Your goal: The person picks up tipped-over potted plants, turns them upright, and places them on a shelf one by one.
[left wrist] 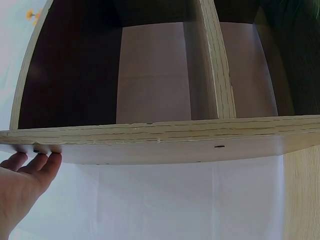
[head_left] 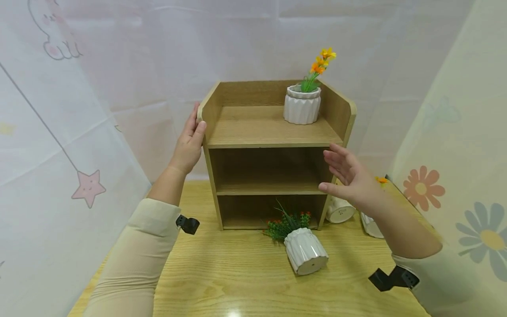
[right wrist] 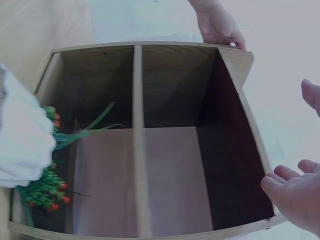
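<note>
In the head view, the wooden shelf (head_left: 249,127) is seen upright on the table (head_left: 222,273); its outer left side is touched by the left hand (head_left: 188,147), laid along the panel with nothing visibly pinched, while the right hand (head_left: 352,180) is held spread, thumb apart, by the shelf's right front edge; whether that edge is touched cannot be told. A steadying of the shelf seems to be in hand: gentle, even pressure on both sides would be advised, since the flowered pot (head_left: 302,105) on its top, near the right wall, could be jolted. Room before the shelf is narrowed by a tipped pot (head_left: 306,251), and at its right by a fallen pot (head_left: 340,210); bare table is left at its front left. In the left wrist view, the left fingertips (left wrist: 47,170) are placed against the shelf's outer side, near its top end. In the right wrist view, the shelf's bottom opening is partly screened by greenery (right wrist: 47,187); the upper opening is left unobstructed.
</note>
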`<state>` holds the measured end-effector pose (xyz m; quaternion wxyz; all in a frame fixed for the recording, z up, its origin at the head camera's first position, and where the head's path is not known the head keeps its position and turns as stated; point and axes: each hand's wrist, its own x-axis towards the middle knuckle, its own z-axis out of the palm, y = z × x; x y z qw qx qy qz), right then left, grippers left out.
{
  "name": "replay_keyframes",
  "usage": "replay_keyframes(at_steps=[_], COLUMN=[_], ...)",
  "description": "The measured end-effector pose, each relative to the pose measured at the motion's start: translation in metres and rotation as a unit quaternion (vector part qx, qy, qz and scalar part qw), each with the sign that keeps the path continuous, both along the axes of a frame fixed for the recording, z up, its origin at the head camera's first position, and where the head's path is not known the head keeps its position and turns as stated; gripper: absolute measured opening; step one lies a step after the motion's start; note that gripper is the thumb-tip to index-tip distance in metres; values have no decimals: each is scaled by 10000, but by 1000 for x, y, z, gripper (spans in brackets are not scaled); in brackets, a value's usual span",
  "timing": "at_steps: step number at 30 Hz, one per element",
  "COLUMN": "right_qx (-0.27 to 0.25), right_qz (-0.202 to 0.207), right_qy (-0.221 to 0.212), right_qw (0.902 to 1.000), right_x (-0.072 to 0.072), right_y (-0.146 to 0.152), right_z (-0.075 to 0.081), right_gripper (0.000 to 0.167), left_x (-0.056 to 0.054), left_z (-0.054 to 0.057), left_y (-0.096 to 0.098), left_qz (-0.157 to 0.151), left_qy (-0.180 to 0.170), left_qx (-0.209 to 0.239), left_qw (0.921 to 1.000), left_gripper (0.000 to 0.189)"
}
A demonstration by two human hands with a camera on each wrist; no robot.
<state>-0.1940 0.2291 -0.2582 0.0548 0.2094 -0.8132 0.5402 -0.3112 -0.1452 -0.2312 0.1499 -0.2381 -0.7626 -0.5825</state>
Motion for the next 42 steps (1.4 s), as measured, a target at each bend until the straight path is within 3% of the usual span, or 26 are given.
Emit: replay_keyframes(at_steps=[17, 26, 34, 42], right_qx=[210, 15, -150, -8], right_qz=[64, 79, -151, -398], right_qy=[-644, -738, -923, -1491], right_qw=[9977, 9972, 9955, 9880], right_x=[12, 16, 20, 26], right_y=[9, 12, 10, 5], right_z=[-68, -114, -148, -175], right_gripper=[87, 82, 80, 81], left_x=[0, 1, 2, 1], left_z=[-1, 0, 0, -1], left_y=[1, 2, 2, 2], left_qz=[71, 187, 223, 188], left_qy=[-17, 19, 35, 48], left_qx=[-69, -114, -141, -159], left_qw=[9999, 9998, 9996, 9997], left_gripper=[58, 57, 57, 57])
